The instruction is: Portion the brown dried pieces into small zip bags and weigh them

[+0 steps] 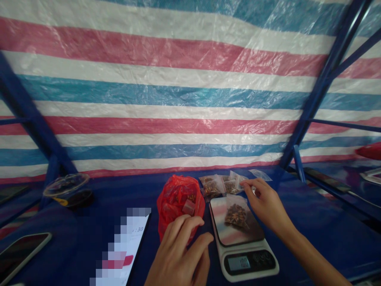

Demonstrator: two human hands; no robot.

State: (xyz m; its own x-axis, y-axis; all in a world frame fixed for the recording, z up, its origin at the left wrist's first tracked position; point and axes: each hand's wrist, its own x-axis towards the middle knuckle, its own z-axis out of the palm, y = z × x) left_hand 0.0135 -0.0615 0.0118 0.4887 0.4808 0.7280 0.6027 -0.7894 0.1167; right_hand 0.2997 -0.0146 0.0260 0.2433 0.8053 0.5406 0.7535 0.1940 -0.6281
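Note:
My right hand (264, 200) is closed, thumb and forefinger pinching the edge of a small clear zip bag (233, 184) behind the scale. Other small zip bags (212, 187) of dried brown bits lie beside it. On the metal plate of the white kitchen scale (222, 248) rests another filled zip bag (236, 214); the display seems to read 10.0. My left hand (184, 250) hovers with fingers bent and apart, holding nothing, in front of an open red plastic bag (171, 198). Inside the red bag are more dried bits and a small clear piece (189, 206).
A phone (133, 246) with a lit screen lies left of my left hand, a dark one (22, 256) farther left. A clear plastic tub (70, 190) stands at the back left. Blue metal posts (315, 95) and a striped plastic sheet (178, 87) bound the blue table.

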